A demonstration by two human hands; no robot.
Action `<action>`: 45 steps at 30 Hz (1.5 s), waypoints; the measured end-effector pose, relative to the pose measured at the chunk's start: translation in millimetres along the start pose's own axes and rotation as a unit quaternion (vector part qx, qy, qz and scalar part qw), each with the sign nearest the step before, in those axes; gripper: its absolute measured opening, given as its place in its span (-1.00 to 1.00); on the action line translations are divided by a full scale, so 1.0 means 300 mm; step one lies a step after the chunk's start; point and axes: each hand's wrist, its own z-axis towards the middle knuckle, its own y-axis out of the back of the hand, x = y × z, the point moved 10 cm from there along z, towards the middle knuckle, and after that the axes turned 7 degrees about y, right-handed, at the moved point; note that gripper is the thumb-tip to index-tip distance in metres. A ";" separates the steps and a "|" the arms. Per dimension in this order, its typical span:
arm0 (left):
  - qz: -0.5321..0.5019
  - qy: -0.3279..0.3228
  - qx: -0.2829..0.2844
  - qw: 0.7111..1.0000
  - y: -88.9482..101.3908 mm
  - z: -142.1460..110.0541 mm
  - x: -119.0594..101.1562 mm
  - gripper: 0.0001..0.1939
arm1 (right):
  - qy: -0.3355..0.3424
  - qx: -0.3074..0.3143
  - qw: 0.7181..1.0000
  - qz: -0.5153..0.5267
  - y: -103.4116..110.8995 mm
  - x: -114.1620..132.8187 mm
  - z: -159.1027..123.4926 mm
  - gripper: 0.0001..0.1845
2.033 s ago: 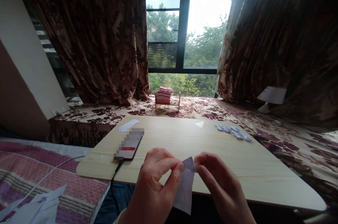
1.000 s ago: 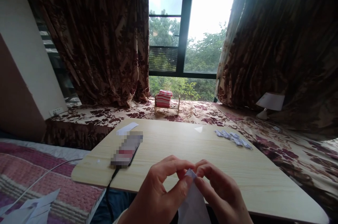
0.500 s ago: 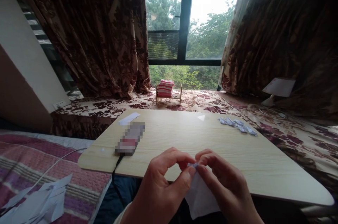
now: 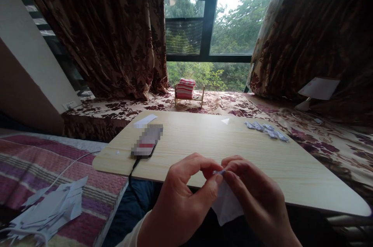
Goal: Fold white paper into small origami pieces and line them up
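Note:
Both my hands are low in the middle of the view, just in front of the near edge of a light wooden table [image 4: 221, 142]. My left hand [image 4: 186, 196] and my right hand [image 4: 253, 196] pinch the top of a small folded piece of white paper [image 4: 225, 204] between thumbs and fingertips. The paper hangs down between my palms, below table level. A row of several small folded paper pieces [image 4: 266, 129] lies at the table's far right.
A phone [image 4: 147, 142] with a cable lies on the table's left part, a white paper strip [image 4: 145, 120] behind it and a small paper scrap [image 4: 225, 121] further right. Loose paper cuttings [image 4: 49, 210] lie on the striped blanket at left. A lamp [image 4: 316, 91] stands at right.
My fingertips have closed in on the paper's top and the hanging part has grown shorter and wider. The camera has tilted down, so table and window sit higher in view.

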 end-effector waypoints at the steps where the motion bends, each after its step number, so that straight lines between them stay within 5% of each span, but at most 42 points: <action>1: 0.002 0.000 -0.001 1.000 0.000 -0.002 -0.001 -0.90 | 0.001 0.000 1.000 -0.003 -0.002 0.002 -0.001 -0.93; 14: 0.033 -0.035 -0.031 0.998 0.010 -0.009 -0.029 -0.89 | -0.010 -0.051 0.999 -0.013 0.030 0.008 0.002 -0.94; 19: 0.066 -0.010 -0.002 0.998 -0.012 -0.015 -0.013 -0.91 | -0.015 -0.072 0.997 0.000 0.041 0.007 0.001 -0.94; 30: 0.175 -0.120 -0.052 0.976 -0.004 -0.041 -0.078 -0.82 | 0.001 0.000 0.998 -0.064 0.022 0.005 0.012 -0.89; 35: 0.164 -0.082 -0.025 0.983 -0.005 -0.028 -0.061 -0.81 | 0.027 0.063 0.996 -0.059 -0.009 0.037 0.028 -0.94; 45: 0.207 -0.089 -0.062 0.972 -0.010 -0.036 -0.073 -0.86 | 0.012 0.045 0.996 -0.075 0.007 0.044 0.022 -0.94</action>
